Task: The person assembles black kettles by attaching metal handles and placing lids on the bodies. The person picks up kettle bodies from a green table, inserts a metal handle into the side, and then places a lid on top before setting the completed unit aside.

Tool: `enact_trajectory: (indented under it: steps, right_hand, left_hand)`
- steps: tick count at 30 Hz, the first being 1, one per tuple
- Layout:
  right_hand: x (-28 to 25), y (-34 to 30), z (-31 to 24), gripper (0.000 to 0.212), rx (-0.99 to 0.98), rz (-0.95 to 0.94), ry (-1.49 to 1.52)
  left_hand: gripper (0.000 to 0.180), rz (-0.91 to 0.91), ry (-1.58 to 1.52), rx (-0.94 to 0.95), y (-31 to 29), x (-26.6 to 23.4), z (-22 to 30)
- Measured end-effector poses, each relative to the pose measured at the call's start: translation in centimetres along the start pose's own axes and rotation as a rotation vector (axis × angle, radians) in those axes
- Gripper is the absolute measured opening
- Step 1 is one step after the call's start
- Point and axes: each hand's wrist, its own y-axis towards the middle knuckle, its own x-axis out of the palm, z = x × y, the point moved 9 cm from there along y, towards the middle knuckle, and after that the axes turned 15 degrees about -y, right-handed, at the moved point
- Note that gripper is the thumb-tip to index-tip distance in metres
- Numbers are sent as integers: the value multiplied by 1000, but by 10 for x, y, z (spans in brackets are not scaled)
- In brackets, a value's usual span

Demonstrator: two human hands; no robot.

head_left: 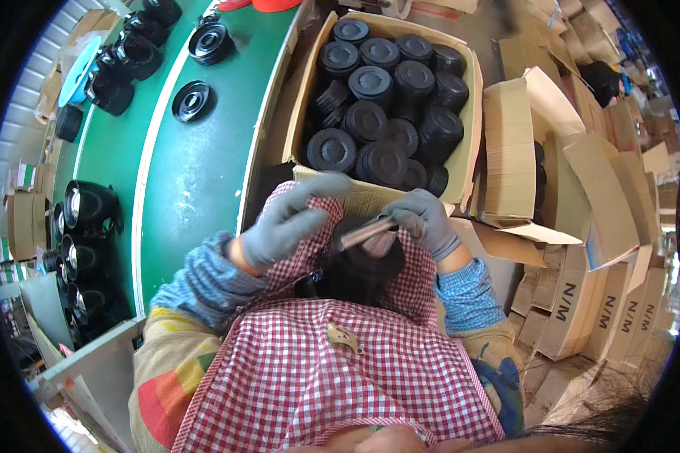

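Both my hands wear grey gloves. My left hand (291,219) is raised beside my lap with its fingers apart and holds nothing; it is slightly blurred. My right hand (421,220) is closed on one end of a shiny silvery bar-like piece (366,234), blurred by motion. Below that piece, a round black vessel (363,268) rests in my lap against the checked apron. Its opening is partly covered by the silvery piece, so its inside does not show well.
Ahead stands an open carton (472,113) packed with stacks of round black lids (332,151). On the left, a green workbench (204,174) bears a black lid (192,101) and several black jug-like vessels (87,205). Open and closed cartons (574,302) crowd the right.
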Motion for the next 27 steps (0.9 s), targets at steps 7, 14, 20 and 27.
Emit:
enact_trajectory:
  steps: [7, 14, 20, 27]
  right_hand:
    - [-3, -75, 101, 44, 979, 297, 575]
    - [33, -21, 91, 15, 863, 161, 516]
    - [98, 106, 9, 33, 441, -40, -144]
    - [253, 189, -106, 34, 147, -406, -471]
  left_hand:
    - [15, -700, 1222, 118, -157, 50, -30]
    - [25, -412, 1205, -185, -130, -8, -4]
    - [16, 556, 479, -94, -206, -158, 113]
    - [40, 909, -204, 327, -331, -274, 139]
